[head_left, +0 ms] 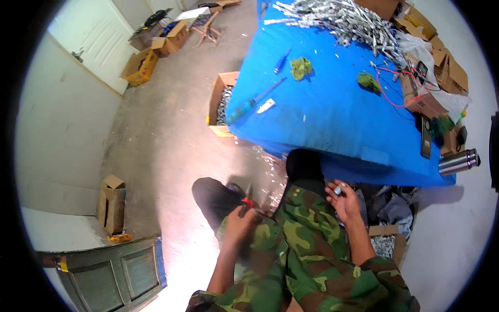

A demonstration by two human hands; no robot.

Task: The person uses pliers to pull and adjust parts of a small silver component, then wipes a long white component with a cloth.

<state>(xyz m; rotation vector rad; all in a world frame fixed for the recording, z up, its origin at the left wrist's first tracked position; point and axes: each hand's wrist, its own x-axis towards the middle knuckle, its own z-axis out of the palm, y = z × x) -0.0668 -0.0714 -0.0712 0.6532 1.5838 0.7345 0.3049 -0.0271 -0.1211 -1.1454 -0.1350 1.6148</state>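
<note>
My left hand (240, 224) is closed over my left thigh, around a red-handled tool (248, 202) with a narrow pale metal blade pointing away from me. Whether it is a knife, pliers or another tool I cannot tell. Palm up beside my right thigh, my right hand (343, 203) has its fingers curled about a small silvery metal cylinder (339, 190). Just beyond that hand hangs the front edge of the blue-covered table (332, 122). On the table lie a teal-handled screwdriver (242, 111), a blue screwdriver (282, 61) and a small white piece (265, 106).
A heap of silvery metal parts (345, 21) covers the table's far end. Green crumpled scraps (301, 68), a dark handheld device (425, 136), a red wire (385, 93) and a steel thermos (458, 162) lie nearer. Boxes of parts (214, 106) stand beside the table.
</note>
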